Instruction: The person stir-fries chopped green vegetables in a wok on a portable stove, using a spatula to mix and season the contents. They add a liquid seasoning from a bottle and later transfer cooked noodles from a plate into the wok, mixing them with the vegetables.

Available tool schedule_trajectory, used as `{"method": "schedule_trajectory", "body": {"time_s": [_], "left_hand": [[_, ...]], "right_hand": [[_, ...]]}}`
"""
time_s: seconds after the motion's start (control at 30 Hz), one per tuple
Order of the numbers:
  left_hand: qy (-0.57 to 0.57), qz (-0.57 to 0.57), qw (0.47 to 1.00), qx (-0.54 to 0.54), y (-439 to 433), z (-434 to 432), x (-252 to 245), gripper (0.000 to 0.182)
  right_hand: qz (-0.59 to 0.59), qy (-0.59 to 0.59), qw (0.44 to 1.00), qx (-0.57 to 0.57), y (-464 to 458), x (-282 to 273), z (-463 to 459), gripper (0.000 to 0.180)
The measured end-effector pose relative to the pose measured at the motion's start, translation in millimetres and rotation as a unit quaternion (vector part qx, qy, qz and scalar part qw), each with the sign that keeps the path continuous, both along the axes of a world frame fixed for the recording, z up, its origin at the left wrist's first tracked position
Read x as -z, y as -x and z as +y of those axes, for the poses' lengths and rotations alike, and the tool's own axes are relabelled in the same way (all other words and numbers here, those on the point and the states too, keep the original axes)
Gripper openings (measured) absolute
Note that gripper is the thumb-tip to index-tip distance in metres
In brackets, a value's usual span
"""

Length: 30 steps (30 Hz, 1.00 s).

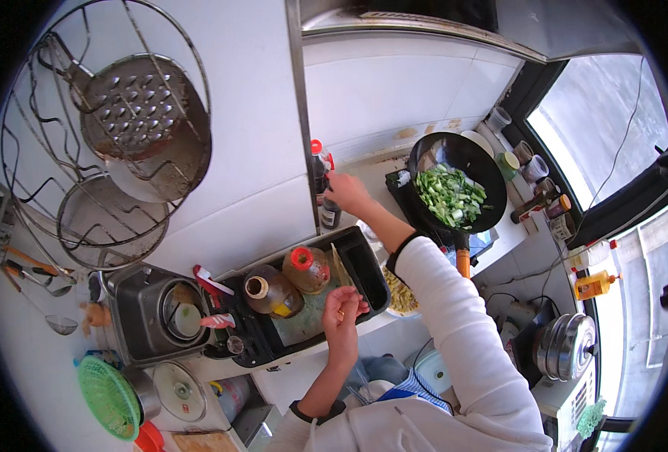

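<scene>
My left hand (342, 316), with a ring on one finger, is raised over the counter's front part beside the black tray (376, 285). Its fingers are loosely bent and hold nothing. Stretched out to the back, my right hand (347, 193) is at the top of a dark bottle (330, 216); whether the fingers grip it is hidden. Close behind stand bottles with red caps (316, 148). To the right, a black wok (495, 192) with an orange-brown handle sits on the stove and holds chopped green vegetables (451, 195). Under my right forearm, a bowl of yellowish food (400, 292) is partly covered.
Two large jars, one open-topped (272, 294) and one red-capped (306, 271), stand in the tray. Left are red-handled utensils (212, 279) and a sink (136, 316) holding bowls. Small jars (507, 164) line the window ledge. A wire rack (210, 113) hangs upper left.
</scene>
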State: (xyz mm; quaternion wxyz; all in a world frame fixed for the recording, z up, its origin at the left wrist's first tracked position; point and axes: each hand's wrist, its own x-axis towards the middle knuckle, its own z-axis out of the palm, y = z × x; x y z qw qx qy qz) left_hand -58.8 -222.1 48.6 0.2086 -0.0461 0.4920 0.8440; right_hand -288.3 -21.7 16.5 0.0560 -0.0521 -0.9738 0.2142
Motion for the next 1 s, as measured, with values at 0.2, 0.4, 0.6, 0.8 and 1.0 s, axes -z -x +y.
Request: {"method": "schedule_trajectory", "body": {"time_s": [0.2,0.4,0.6,0.8,1.0], "left_hand": [[0.014,0.045,0.999,0.023,3,11,-7,0.017],[0.006,0.204,0.979,0.005,23,50,-39,0.037],[0.277,0.478,0.828,-0.092,34,89,-84,0.095],[0.265,0.455,0.849,-0.051,13,100,-100,0.078],[0.054,0.342,0.932,0.111,-19,83,-107,0.067]], "right_hand": [[0.052,-0.004,0.997,0.05,-23,-75,38,0.041],[0.113,-0.074,0.987,0.089,-91,-183,47,0.044],[0.205,-0.064,0.973,0.081,-181,-263,31,0.041],[0.185,-0.006,0.982,0.04,-250,-291,21,0.046],[0.227,0.249,0.93,-0.147,-281,-272,43,0.046]]}}
